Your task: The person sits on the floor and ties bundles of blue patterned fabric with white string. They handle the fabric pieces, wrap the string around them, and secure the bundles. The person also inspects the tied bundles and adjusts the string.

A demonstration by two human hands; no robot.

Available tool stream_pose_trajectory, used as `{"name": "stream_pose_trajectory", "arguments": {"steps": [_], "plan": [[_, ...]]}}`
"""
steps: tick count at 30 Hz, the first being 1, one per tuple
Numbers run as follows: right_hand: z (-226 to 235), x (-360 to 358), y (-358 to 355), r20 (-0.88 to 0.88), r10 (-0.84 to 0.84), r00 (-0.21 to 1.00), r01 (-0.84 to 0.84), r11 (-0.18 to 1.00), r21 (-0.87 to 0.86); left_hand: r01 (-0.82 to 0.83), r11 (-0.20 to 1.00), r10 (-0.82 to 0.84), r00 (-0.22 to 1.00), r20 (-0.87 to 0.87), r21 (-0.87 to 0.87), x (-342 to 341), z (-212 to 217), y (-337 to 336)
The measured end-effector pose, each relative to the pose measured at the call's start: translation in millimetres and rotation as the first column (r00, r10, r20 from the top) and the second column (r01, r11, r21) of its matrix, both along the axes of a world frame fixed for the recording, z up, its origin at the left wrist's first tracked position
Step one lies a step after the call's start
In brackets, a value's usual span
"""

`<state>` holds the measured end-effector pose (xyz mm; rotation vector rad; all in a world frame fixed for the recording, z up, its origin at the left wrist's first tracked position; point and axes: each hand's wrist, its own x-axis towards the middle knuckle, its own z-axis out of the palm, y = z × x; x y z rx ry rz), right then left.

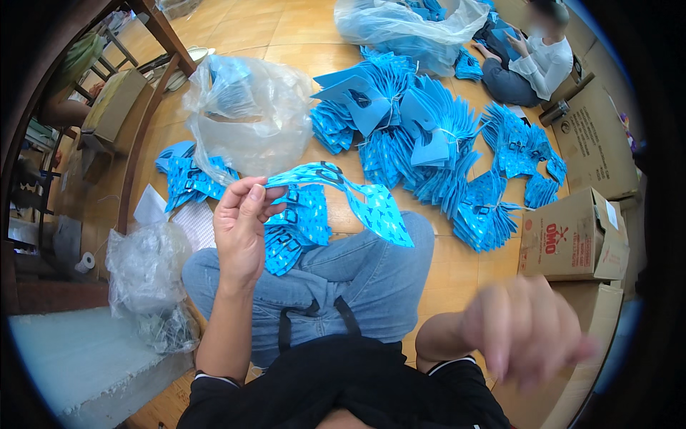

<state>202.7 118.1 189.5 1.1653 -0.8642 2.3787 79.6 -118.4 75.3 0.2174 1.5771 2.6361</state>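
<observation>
Between the thumb and fingers of my left hand [246,211] is the end of a blue patterned cut-out piece [376,209]. It is thin and flexible, with pale marks and a dark shape on it, and it bows out to the right above my lap. My right hand [525,329] is raised at the right, away from the piece, its fingers smeared by motion. Several similar blue pieces [304,214] lie fanned out by my crossed legs, just past my left hand. More patterned pieces [204,179] rest to the left of them.
Large bundles of blue pieces [429,129] cover the floor ahead, some tied. Clear plastic bags [250,136] lie at the left. Cardboard boxes [564,236] line the right side. Another person [536,64] sits at the far right, holding a blue piece. A wooden frame [146,136] stands left.
</observation>
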Motion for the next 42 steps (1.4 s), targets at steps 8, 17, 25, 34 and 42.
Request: {"name": "stream_pose_trajectory", "arguments": {"steps": [8,17,25,34,42], "plan": [[-127,-32,-4,0.816,-0.481,0.321,0.169,0.877,0.450,0.082,0.995,-0.072,0.988,-0.139,0.063,10,-7,-3],[-127,-36,2,0.234,-0.821,0.520,0.300,0.433,0.850,0.094,0.969,-0.117,0.989,-0.091,-0.229,15,-13,-4],[-122,-42,-6,-0.013,-0.865,0.501,0.440,0.241,0.865,0.033,0.959,-0.087,0.979,-0.183,-0.283,10,-24,-2],[-162,-57,22,0.157,-0.929,0.335,0.289,0.260,0.921,-0.055,0.915,0.018,0.995,-0.098,-0.399,0,-28,2],[-300,-154,69,-0.117,-0.935,0.335,-0.601,-0.308,0.738,0.134,0.826,-0.101,0.991,0.090,-0.548,14,-74,-9]]}}
